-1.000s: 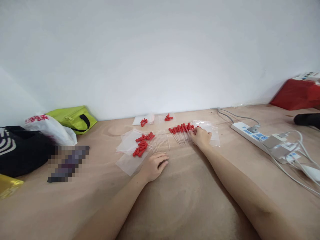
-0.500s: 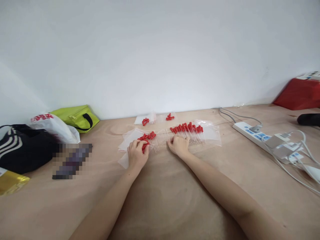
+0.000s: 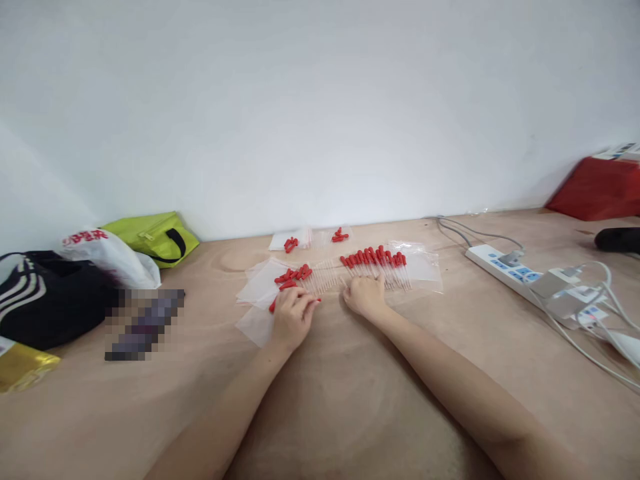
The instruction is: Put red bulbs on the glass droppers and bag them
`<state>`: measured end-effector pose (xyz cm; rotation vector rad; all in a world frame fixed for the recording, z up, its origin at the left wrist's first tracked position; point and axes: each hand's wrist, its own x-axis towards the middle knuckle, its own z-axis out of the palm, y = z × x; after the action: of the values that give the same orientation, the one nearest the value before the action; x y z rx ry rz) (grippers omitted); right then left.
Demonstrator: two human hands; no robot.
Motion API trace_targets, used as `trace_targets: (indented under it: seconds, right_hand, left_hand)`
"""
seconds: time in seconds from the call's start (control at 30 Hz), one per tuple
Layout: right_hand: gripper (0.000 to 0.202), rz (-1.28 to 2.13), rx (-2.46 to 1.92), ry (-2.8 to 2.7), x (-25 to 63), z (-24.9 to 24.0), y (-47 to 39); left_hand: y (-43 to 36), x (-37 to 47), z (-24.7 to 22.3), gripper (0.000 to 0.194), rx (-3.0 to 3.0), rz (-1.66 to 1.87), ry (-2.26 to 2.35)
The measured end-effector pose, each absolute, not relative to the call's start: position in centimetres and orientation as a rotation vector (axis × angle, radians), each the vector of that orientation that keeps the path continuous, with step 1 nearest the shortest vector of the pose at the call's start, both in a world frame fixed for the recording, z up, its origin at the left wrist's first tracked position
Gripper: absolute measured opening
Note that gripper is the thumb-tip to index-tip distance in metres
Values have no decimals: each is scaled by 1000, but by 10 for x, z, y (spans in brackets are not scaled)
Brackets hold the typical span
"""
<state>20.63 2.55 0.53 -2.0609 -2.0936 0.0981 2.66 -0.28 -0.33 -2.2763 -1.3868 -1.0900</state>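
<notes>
My left hand [image 3: 294,319] pinches a small red rubber dropper bulb [image 3: 319,300] between thumb and fingertips. My right hand [image 3: 365,295] is closed just across from it, with a thin clear dropper tube [image 3: 343,282] poking out at its fingertips. Between and behind the hands lies a row of bare clear tubes [image 3: 325,275]. More red bulbs [image 3: 295,273] lie loose on clear plastic bags [image 3: 260,283] by my left hand, which partly covers some. Behind my right hand, droppers with red bulbs fitted [image 3: 373,257] lie side by side in a fan.
Two small groups of red bulbs [image 3: 291,245] lie on plastic bags near the wall. A clear bag [image 3: 423,270] is under the droppers' right end. On the right are a power strip [image 3: 493,261] with cables and a red bag [image 3: 595,190]; on the left, a green bag [image 3: 160,233] and black bag [image 3: 55,300].
My left hand has moved from the bulb pile rightward and nearer me, now with a bulb in its fingertips. My right hand has shifted slightly right and nearer me.
</notes>
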Motion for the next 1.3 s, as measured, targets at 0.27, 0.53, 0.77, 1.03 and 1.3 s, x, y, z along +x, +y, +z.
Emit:
trace_targets:
  seconds: [0.27,0.53,0.77,1.03,1.3]
  right_hand:
    - [15,216,-1521,-2159,256,-23,-4]
    - [13,294,-1368,-2099,261,-37,0]
    - [10,416,-1278,-2074,256,-31,-13]
    - [9,479,-1197,-2124,256,-26,-15]
    - [9,540,-1115,-2183,260,-24,-12]
  left_hand:
    - [-32,60,-9,6,-2736,-890,-1405]
    - [-23,56,-15,12,-2819,-1007,-1543]
    - [-25,57,-10,12,-2837,-1115,-1566]
    - [-24,55,-10,14,-2857,-1135,-1498]
    - [-24,53,-7,18,-2983,-1030,-1293]
